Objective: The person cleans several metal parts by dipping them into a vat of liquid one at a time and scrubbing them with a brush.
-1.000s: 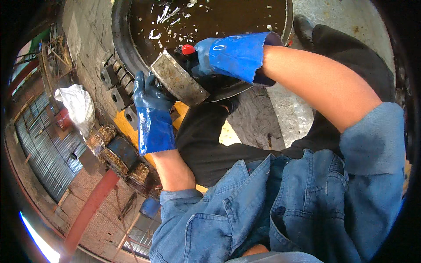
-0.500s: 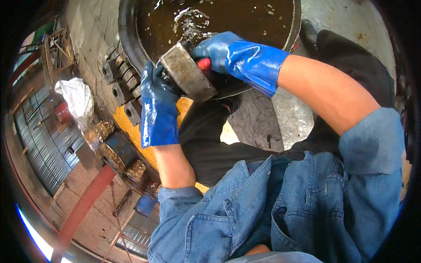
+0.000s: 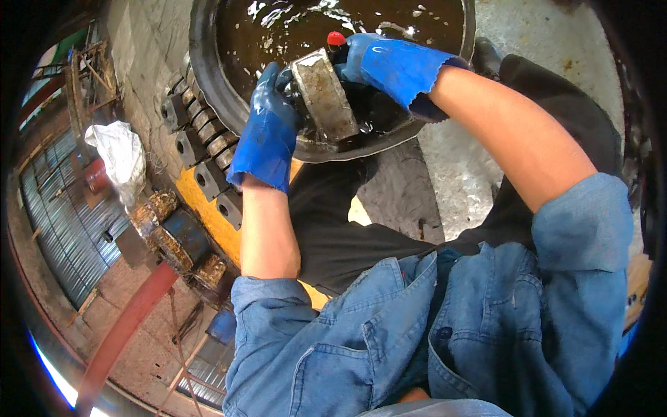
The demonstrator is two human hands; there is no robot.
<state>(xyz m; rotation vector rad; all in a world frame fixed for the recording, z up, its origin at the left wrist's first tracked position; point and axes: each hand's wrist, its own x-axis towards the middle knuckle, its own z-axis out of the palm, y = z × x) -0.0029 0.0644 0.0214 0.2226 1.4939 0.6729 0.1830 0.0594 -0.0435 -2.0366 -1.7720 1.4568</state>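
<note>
- Black tub [image 3: 205, 48] is sitting big across the top of the view, brown liquid [image 3: 243, 52] rippling inside; a heavy drop could be splashing it toward the black trousers [image 3: 333, 215], since both hands are working right over it.
- Metal block [image 3: 324, 97] is hanging tilted above the tub's near part, the left hand [image 3: 272, 104] gripping it along its left side; whether its lower end is touching anything, I'm not able to tell. Wet, slick glove on smooth metal could be letting it slide, maybe pinching fingers on the rim.
- Right hand [image 3: 361, 59] is gripping a red-tipped handle [image 3: 335, 38] just past the block, its working end hiding; a slip could be driving knuckles into that hard edge.
- Out in the room, grey floor [image 3: 535, 48] is spreading away on the right, stained here and there.
- Corrugated sheet [image 3: 76, 229] is filling much of the far left, with a red beam [image 3: 125, 326] curving below it.
- Yellow board [image 3: 208, 215] is running near the left forearm.
- White bag [image 3: 119, 156] is lying crumpled beyond.
- Four dark blocks [image 3: 212, 179] are lining up beside the tub, round holes showing.
</note>
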